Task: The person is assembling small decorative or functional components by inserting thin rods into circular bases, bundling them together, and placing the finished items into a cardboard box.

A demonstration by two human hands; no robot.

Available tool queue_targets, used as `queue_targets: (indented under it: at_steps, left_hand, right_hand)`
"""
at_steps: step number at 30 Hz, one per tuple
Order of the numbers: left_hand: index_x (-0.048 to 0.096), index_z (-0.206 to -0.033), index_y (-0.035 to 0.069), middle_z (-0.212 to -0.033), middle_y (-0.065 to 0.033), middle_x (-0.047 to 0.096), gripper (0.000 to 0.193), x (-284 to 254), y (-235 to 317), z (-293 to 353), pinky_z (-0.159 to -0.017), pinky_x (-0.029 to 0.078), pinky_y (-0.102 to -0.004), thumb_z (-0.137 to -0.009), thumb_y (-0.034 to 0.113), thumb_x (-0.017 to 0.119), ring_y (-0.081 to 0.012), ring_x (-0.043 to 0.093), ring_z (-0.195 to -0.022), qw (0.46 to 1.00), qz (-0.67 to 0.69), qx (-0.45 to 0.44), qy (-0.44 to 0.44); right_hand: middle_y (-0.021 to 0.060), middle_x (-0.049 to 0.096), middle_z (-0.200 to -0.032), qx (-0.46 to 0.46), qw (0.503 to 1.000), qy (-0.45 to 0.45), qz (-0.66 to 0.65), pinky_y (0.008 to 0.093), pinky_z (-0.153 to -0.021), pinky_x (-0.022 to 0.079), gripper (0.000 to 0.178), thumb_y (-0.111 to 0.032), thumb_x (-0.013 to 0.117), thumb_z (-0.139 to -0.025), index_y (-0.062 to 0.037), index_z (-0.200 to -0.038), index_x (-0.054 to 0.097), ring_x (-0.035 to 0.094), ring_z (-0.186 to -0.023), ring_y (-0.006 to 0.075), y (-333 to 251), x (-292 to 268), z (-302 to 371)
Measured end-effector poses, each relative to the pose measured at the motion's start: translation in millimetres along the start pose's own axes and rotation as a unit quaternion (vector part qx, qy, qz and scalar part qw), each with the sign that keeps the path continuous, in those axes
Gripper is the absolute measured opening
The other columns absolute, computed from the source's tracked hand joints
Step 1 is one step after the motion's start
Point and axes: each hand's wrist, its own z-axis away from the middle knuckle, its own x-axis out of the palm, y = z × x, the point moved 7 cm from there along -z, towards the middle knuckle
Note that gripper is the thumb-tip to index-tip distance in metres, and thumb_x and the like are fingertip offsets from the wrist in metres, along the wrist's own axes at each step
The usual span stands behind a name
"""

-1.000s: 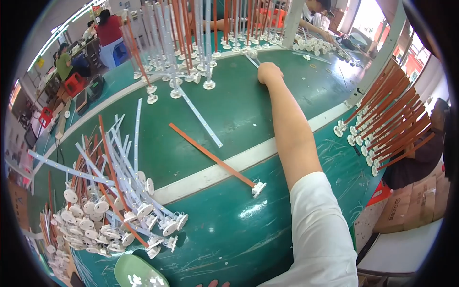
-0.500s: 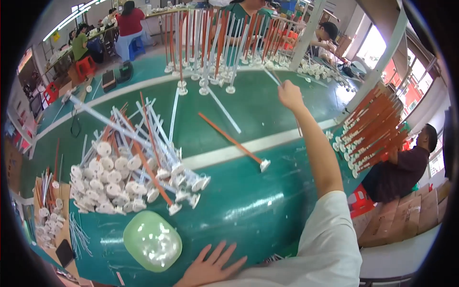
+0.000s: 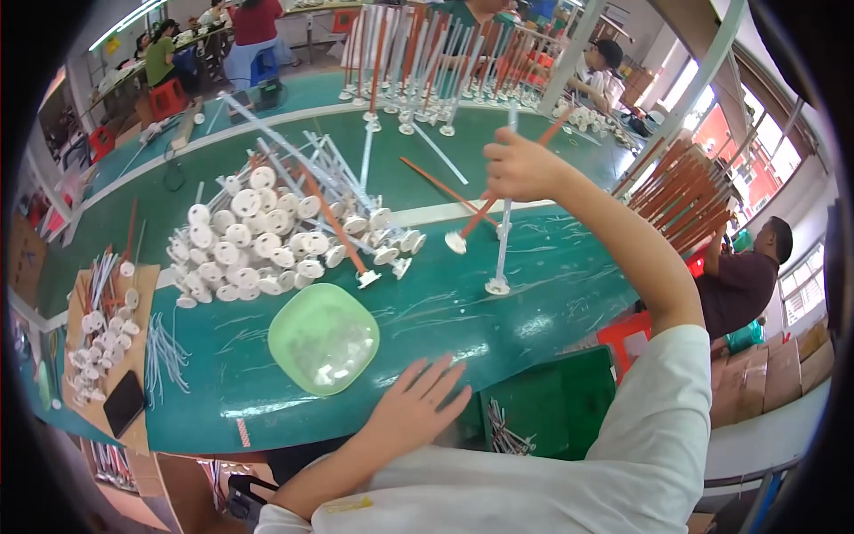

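Observation:
My right hand (image 3: pixel 525 169) is closed over the table, gripping an upright clear rod (image 3: pixel 503 254) and a slanted orange rod (image 3: pixel 478 220). Both rods have white round bases at their lower ends; the clear rod's base is close over the table. My left hand (image 3: pixel 414 405) has its fingers spread at the table's near edge and holds nothing. Left of it sits a pale green bowl (image 3: pixel 279 331) with small shiny contents that I cannot make out. A heap of clear and orange rods with white bases (image 3: pixel 253 236) lies beyond the bowl.
Rods stand upright (image 3: pixel 418 84) at the table's far side. A green bin (image 3: pixel 569 383) with thin pieces is below the near edge. Cardboard (image 3: pixel 142 311) with more rods and a black phone (image 3: pixel 124 404) lies left. A co-worker (image 3: pixel 747 276) sits right, beside bundled orange rods (image 3: pixel 680 200).
My right hand has come back from the far side toward me, now bringing a clear rod and an orange rod. My left hand remains spread near the table edge. The view has shifted.

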Motion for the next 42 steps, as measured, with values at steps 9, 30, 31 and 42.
queue_targets:
  at_steps: [9, 30, 31, 42]
  left_hand:
    - [0.064, -0.091, 0.006, -0.113, -0.0130, 0.061, 0.020, -103, -7, 113, -0.083, 0.048, -0.0448, -0.072, 0.010, 0.068, -0.0347, 0.057, -0.103, 0.955, -0.082, -0.127, 0.255]
    - [0.059, -0.089, 0.000, -0.109, -0.0168, 0.062, 0.017, -138, -88, 235, -0.085, 0.046, -0.0452, -0.073, 0.002, 0.066, -0.0382, 0.055, -0.101, 0.855, -0.201, -0.369, 0.303]
    - [0.060, -0.086, 0.000, -0.108, -0.0160, 0.063, 0.016, -139, -89, 239, -0.085, 0.046, -0.0446, -0.072, 0.001, 0.066, -0.0376, 0.055, -0.101, 0.849, -0.195, -0.383, 0.308]
    - [0.061, -0.072, 0.006, -0.097, -0.0076, 0.066, 0.017, -134, -94, 256, -0.076, 0.048, -0.0373, -0.062, 0.009, 0.073, -0.0284, 0.061, -0.091, 0.849, -0.182, -0.343, 0.359]
  right_hand:
    - [0.0017, 0.047, -0.056, -0.309, 0.930, 0.181, -0.081, 0.0437, -0.075, 0.044, 0.035, -0.032, 0.072, -0.071, -0.0099, -0.052, 0.053, 0.052, -0.078, 0.0261, -25, -56, -124]
    - [0.0198, 0.066, -0.095, 0.456, 0.863, 0.020, -0.216, 0.0496, -0.075, 0.049, 0.030, -0.031, 0.062, -0.084, -0.0030, -0.094, 0.059, 0.062, -0.090, 0.0394, 35, 40, -122]
    - [0.0227, 0.066, -0.096, 0.474, 0.853, -0.007, -0.218, 0.0514, -0.077, 0.049, 0.035, -0.034, 0.063, -0.083, -0.0018, -0.097, 0.059, 0.062, -0.090, 0.0416, 22, 77, -82]
    - [0.0105, 0.060, -0.076, 0.492, 0.723, -0.192, -0.445, 0.0317, -0.053, 0.043, 0.019, -0.018, 0.056, -0.087, -0.0033, -0.099, 0.057, 0.058, -0.063, 0.0175, -104, 150, 68]
